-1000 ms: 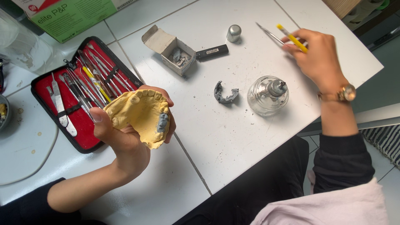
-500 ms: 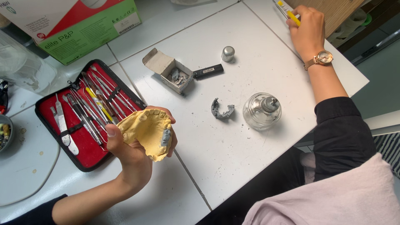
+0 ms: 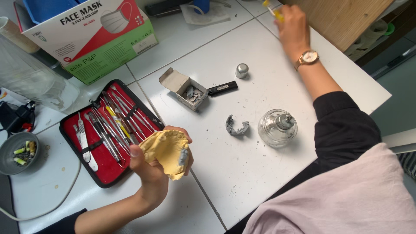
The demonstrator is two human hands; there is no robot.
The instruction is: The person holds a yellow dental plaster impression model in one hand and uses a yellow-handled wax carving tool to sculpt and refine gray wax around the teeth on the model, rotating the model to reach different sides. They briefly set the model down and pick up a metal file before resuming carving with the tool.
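My left hand (image 3: 149, 167) grips a yellow plaster dental cast (image 3: 167, 151) with a grey piece on its right side, held just above the white table. My right hand (image 3: 292, 28), with a wristwatch, is stretched to the far side of the table and holds a thin yellow-handled tool (image 3: 273, 11). A grey curved piece (image 3: 236, 126) lies on the table between the two hands, beside a glass spirit lamp (image 3: 277, 127).
A red instrument case (image 3: 108, 130) with several metal tools lies open at left. A small open cardboard box (image 3: 184, 89), a black lighter (image 3: 222, 88) and a metal cap (image 3: 242, 70) sit mid-table. A mask box (image 3: 91, 39) and a grey bowl (image 3: 17, 151) stand at left.
My right hand has moved away from the lamp to the far edge of the table, carrying the yellow tool. My left hand keeps the cast in about the same place.
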